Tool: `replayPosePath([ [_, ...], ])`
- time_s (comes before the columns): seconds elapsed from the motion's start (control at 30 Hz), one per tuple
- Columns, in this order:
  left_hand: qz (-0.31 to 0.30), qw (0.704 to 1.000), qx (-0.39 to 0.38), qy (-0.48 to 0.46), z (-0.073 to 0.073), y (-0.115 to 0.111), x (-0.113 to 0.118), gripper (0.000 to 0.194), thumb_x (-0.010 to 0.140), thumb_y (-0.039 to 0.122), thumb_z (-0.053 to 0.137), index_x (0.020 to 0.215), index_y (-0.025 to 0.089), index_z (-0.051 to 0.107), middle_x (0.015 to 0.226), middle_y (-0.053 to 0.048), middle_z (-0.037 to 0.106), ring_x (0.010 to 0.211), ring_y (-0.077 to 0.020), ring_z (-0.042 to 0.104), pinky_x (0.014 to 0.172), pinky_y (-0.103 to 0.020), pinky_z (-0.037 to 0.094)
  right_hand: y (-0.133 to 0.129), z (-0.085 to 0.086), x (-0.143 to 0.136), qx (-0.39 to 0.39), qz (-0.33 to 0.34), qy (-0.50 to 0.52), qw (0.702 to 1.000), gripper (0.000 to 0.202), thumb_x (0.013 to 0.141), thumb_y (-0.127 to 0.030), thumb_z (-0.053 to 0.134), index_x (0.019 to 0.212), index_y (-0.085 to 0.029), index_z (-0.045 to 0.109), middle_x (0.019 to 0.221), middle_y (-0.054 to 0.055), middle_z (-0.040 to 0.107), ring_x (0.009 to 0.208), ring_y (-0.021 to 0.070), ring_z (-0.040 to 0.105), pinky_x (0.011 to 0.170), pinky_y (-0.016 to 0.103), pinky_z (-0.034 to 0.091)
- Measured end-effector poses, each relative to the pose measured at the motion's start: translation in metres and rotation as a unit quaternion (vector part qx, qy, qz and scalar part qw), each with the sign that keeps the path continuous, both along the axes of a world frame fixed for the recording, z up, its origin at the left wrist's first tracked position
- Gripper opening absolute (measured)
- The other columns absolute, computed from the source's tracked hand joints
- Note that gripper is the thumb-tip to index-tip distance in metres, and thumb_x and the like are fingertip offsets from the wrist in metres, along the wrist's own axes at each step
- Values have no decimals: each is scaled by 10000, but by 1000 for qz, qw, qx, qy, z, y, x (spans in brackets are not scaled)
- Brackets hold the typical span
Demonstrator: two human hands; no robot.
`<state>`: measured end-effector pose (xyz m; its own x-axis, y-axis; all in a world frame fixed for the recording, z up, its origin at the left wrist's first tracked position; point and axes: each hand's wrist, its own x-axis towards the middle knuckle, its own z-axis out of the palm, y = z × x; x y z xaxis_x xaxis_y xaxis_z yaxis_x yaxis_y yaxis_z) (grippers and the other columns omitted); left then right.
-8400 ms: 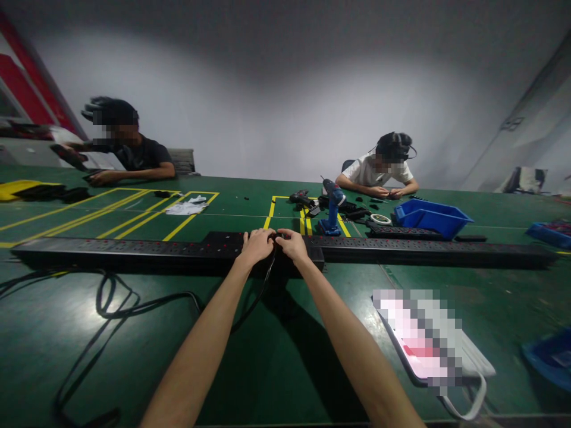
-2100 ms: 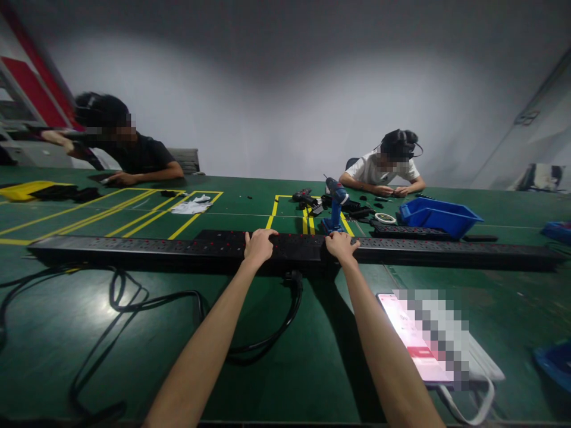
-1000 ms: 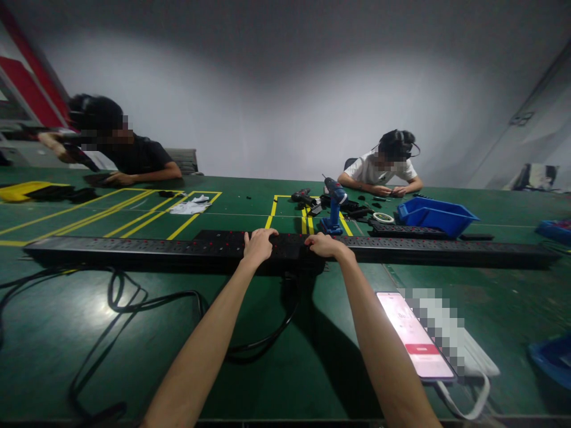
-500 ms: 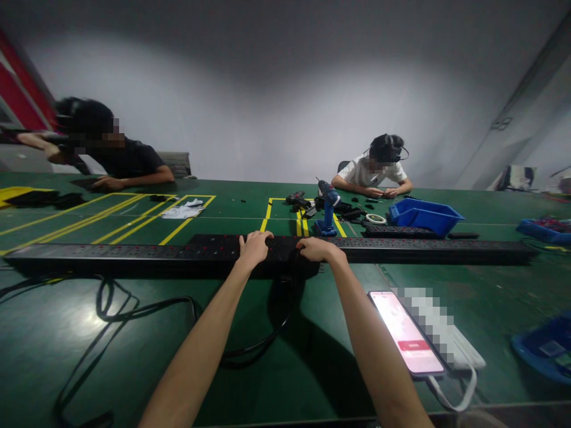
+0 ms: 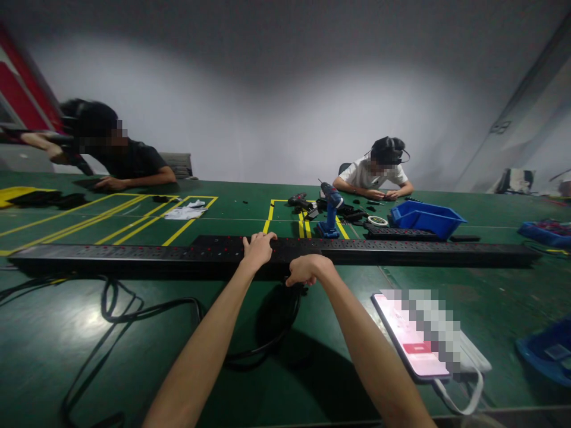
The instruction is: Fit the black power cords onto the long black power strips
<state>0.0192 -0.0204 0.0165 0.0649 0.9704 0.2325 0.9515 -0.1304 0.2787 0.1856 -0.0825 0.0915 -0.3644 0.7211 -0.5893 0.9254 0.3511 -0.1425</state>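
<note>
Across the table lies a long black power strip (image 5: 428, 252) with rows of sockets and small red marks. My left hand (image 5: 259, 248) is on its raised middle section, fingers bent over the top toward the far edge. In front of the strip's near side, my right hand (image 5: 308, 269) is closed, fingertips pointing down. A thick black cable (image 5: 279, 340) runs up to the fingers of that hand and seems to be held there; the exact grip is hidden. More of the black cable lies looped on the table left of my forearms.
A blue cordless drill (image 5: 329, 211) stands behind the strip, near a blue bin (image 5: 426, 219) and a tape roll (image 5: 377, 221). A phone (image 5: 413, 342) lies at front right, beside a blurred white item. Two co-workers sit across the green table (image 5: 250, 208).
My right hand has come off the strip's top and moved down toward me to its near side, the cable shifting beneath it. My left hand stays on the strip.
</note>
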Motion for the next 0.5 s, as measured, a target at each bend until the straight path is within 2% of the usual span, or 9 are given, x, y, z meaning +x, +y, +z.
replayPosePath([
  [0.13, 2, 1000, 13, -5, -1, -1, 0, 392, 830, 129, 521, 1142, 354, 596, 1236, -64, 591, 1232, -295, 490, 1106, -661, 214, 1, -10, -10, 38, 46, 39, 997, 94, 720, -222, 717, 723, -133, 689, 682, 59, 708, 611, 177, 676, 593, 251, 524],
  [0.2, 2, 1000, 14, -7, -1, -1, -1, 383, 826, 127, 527, 1127, 352, 600, 1230, -63, 590, 1232, -295, 487, 1107, -661, 210, 1, -15, -15, 22, 29, 62, 997, 125, 737, -253, 709, 749, -130, 696, 708, 63, 720, 593, 167, 678, 575, 242, 530],
  [0.27, 2, 1000, 13, -9, -2, -1, -1, 384, 825, 120, 524, 1121, 352, 599, 1226, -61, 590, 1231, -292, 485, 1105, -664, 208, 1, -20, -20, 10, 10, 57, 998, 240, 765, -356, 694, 736, -118, 697, 720, 83, 725, 584, 177, 684, 565, 253, 540],
  [0.33, 3, 1000, 13, -9, -2, -1, -1, 387, 825, 116, 523, 1124, 351, 596, 1228, -59, 588, 1231, -288, 482, 1107, -663, 202, 0, -23, -24, 23, 3, 40, 999, 284, 751, -398, 703, 709, -117, 693, 727, 94, 729, 594, 190, 694, 575, 262, 550],
  [0.5, 6, 1000, 5, -13, -2, -2, -1, 408, 822, 106, 518, 1139, 355, 585, 1249, -53, 574, 1250, -278, 464, 1122, -646, 185, -1, -23, -25, 60, 1, 41, 997, 161, 659, -285, 739, 682, -141, 669, 709, 70, 734, 622, 185, 705, 585, 238, 543],
])
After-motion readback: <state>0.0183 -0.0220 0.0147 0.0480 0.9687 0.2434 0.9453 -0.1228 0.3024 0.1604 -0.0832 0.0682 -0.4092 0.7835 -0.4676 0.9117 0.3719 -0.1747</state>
